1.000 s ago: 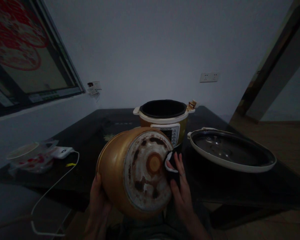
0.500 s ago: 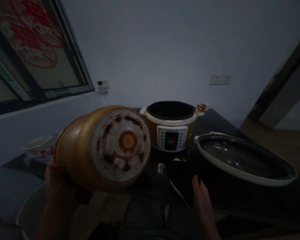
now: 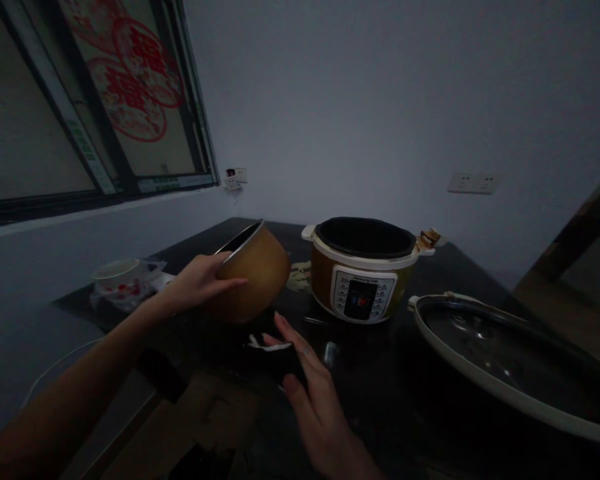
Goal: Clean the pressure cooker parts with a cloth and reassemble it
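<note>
A golden inner pot [image 3: 257, 277] is tilted on its side above the dark counter, its open mouth turned to the upper left. My left hand [image 3: 205, 283] grips it at the rim, fingers inside and thumb on the outer wall. Just below and right of the pot, my right hand [image 3: 315, 393] holds a black cloth [image 3: 283, 363] with a white edge between thumb and fingers. Behind them stands an electric pressure cooker [image 3: 325, 287], lidless, its dark opening facing up and its panel toward me.
On the right lies a large glass lid [image 3: 505, 360] with a pale rim. A bowl in a plastic bag [image 3: 117, 280] sits at the left of the counter [image 3: 375, 373]. Wall sockets [image 3: 474, 183] and a window [image 3: 125, 100] are behind. A pale crumpled item [image 3: 299, 275] lies beside the cooker.
The pot has turned from showing its stained base to showing its side and rim, and sits lower and farther off. My right hand, with the cloth, has moved left toward it. The view has shifted left.
</note>
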Available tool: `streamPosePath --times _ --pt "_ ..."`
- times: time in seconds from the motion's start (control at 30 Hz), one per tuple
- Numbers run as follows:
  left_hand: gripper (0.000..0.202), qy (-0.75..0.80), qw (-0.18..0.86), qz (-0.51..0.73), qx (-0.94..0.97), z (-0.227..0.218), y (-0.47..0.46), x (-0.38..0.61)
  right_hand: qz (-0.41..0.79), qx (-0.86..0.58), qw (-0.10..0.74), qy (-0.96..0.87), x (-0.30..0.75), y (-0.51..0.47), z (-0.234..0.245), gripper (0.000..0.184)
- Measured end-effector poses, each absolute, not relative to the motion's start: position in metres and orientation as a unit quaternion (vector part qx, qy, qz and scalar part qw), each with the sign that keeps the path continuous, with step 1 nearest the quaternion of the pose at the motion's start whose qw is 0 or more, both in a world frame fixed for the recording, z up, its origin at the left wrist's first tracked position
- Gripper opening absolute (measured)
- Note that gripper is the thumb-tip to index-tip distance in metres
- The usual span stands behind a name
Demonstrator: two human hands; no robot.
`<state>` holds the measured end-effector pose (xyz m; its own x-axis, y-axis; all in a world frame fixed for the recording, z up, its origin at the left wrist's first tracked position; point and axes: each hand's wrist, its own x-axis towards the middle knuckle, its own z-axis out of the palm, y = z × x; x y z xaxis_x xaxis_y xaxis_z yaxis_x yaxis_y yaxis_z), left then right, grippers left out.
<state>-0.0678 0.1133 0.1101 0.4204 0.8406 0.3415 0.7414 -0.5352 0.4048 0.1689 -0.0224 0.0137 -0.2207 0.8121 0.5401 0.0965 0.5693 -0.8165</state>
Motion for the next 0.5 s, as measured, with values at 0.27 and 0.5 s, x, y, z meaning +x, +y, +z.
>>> streamPosePath --times 0.27,0.5 --pt "0.028 0.424 -0.082 0.025 0.902 0.102 0.103 -0.056 0.385 -0.367 0.608 -0.590 0.125 0.032 -0.029 0.049" --pt "0.029 0.403 -0.104 -0.021 0.909 0.080 0.106 -0.057 0.416 -0.390 0.607 -0.554 0.103 0.045 -0.070 0.052"
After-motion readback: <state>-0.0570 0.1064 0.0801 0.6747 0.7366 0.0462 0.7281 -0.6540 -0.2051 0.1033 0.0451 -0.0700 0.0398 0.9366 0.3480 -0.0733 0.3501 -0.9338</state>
